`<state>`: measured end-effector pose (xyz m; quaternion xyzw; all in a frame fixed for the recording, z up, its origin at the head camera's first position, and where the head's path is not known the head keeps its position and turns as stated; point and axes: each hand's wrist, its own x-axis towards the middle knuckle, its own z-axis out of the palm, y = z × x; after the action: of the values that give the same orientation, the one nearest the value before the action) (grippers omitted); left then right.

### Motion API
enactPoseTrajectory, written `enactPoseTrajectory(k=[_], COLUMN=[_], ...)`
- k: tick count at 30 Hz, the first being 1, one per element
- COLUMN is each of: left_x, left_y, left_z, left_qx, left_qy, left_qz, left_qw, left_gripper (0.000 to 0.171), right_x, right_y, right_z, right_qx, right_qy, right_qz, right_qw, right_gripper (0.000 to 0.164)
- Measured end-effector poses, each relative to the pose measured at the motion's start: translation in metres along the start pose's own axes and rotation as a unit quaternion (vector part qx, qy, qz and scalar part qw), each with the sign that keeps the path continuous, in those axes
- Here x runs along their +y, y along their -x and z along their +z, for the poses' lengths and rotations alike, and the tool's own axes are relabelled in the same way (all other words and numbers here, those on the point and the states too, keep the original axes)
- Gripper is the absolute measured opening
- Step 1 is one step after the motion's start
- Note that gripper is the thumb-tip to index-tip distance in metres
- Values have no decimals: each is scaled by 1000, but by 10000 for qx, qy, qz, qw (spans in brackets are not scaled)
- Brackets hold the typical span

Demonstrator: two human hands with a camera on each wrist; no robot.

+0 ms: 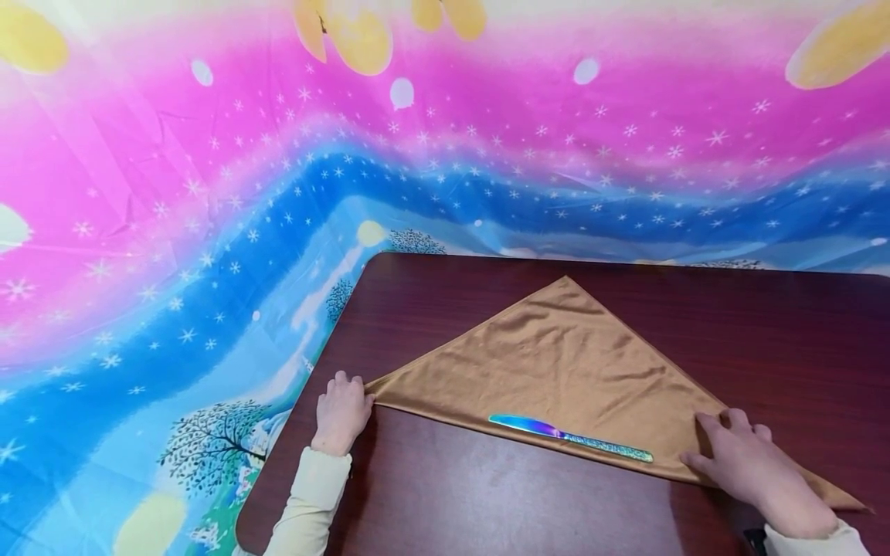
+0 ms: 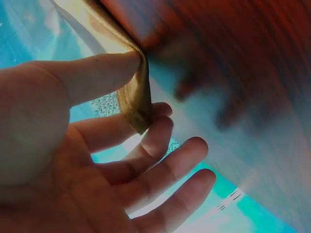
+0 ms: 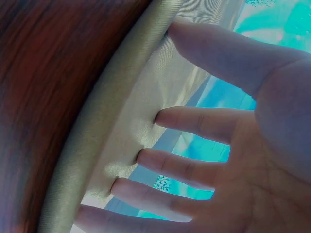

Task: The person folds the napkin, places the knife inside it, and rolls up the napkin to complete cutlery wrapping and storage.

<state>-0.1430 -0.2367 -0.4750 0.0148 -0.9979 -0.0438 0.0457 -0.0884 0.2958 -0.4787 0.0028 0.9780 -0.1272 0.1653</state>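
A golden-brown cloth napkin (image 1: pixel 556 355), folded into a triangle, lies on the table with its peak pointing away. Along its near folded edge rests a rainbow-coloured table knife (image 1: pixel 570 438) with a speckled handle. At the napkin's left corner is my left hand (image 1: pixel 343 413); the left wrist view has its thumb and forefinger pinching the cloth corner (image 2: pixel 137 99), other fingers loosely spread. My right hand (image 1: pixel 754 467) rests on the napkin near its right corner. In the right wrist view its spread fingertips (image 3: pixel 146 155) press into the cloth beside the rolled-looking edge (image 3: pixel 97 116).
Beneath everything is a dark reddish-brown wooden table (image 1: pixel 445 494) with rounded corners. A pink and blue patterned backdrop (image 1: pixel 229 232) hangs behind it and along its left side.
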Motion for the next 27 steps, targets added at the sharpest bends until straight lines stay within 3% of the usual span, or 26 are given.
enactPoseTrajectory(k=[9,18,27], left_x=[-1,2,7], left_y=[0,0,0], left_z=[-3,-9,-16], left_qx=[-172,-430,-357], left_qy=[216,377,468], left_qz=[-115,36,179], left_qw=[9996,9984,9981], left_gripper=[27,17,13], right_x=[2,1,1], right_y=[-2,-1,-2], right_z=[1,1,2], right_qx=[-117,-61,46], right_qy=[46,-27,-17], right_qz=[28,-3,-43], right_qw=[9999,10000,10000], right_gripper=[85,83,80])
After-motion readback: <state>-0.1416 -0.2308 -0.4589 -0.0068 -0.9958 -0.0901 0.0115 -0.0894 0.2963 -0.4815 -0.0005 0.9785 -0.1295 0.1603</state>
